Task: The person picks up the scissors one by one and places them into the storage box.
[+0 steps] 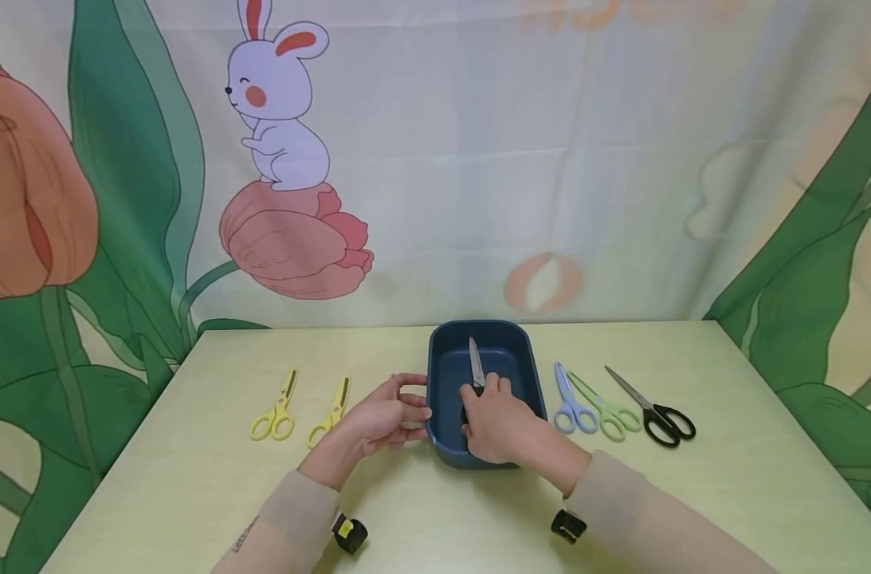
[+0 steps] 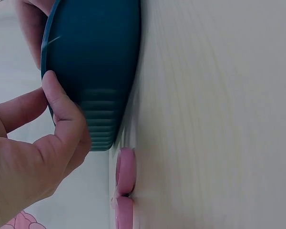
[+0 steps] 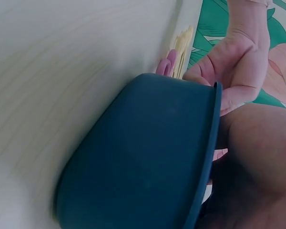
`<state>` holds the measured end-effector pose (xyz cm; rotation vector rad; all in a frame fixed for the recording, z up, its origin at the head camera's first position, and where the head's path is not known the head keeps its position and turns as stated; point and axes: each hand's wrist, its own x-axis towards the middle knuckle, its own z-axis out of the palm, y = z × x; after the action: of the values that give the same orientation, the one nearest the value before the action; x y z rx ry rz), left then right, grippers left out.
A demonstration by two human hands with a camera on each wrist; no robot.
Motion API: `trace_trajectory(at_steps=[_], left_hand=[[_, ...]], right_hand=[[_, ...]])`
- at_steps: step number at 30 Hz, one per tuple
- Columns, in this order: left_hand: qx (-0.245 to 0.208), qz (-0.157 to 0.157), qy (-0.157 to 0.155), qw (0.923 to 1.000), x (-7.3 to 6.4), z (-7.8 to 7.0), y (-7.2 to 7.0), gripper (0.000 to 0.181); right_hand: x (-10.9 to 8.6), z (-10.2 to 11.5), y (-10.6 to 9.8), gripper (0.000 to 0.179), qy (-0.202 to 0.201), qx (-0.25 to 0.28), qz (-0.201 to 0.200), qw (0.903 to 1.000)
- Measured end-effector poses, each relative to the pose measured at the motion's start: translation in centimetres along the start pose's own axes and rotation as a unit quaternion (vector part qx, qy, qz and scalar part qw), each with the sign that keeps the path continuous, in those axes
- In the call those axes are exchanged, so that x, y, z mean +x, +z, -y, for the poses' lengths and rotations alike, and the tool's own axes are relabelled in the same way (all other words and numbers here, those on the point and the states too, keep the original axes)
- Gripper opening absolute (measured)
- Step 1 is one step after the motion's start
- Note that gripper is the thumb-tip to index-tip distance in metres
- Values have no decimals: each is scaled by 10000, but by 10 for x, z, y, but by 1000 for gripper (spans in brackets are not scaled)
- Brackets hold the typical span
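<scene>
1. The right hand (image 1: 496, 422) reaches into the dark blue tray (image 1: 521, 335), its grip curled round the black handles of a pair of scissors (image 1: 475, 365) whose blade points toward the far wall.
2. The left hand (image 1: 385, 414) steadies the tray's near-left rim, thumb pinching the edge.
3. Risk, as I judge it: the blade tip could scrape or catch the tray wall, or the tray could slide on the surface (image 1: 191, 478) if the left hand lets go.
4. The tray holds only these scissors, as far as shows.
5. Two yellow scissors (image 1: 277, 406) lie left; blue, green and black scissors (image 1: 661, 410) lie right.
</scene>
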<state>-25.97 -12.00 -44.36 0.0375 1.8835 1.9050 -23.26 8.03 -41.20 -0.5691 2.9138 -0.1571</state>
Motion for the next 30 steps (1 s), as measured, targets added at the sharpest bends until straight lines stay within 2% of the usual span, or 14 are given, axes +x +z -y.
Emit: trace_trajectory(at_steps=[6, 22, 30], left_hand=[[11, 33, 36, 10000, 0, 1, 0, 61], [14, -7, 6, 10000, 2, 1, 1, 60], [16, 15, 6, 10000, -2, -2, 2, 60]], right_hand=[[9, 6, 5, 47, -14, 16, 137, 9999], [35, 7, 15, 55, 177, 175, 863, 9960], [39, 4, 18, 51, -36, -73, 738, 9972]])
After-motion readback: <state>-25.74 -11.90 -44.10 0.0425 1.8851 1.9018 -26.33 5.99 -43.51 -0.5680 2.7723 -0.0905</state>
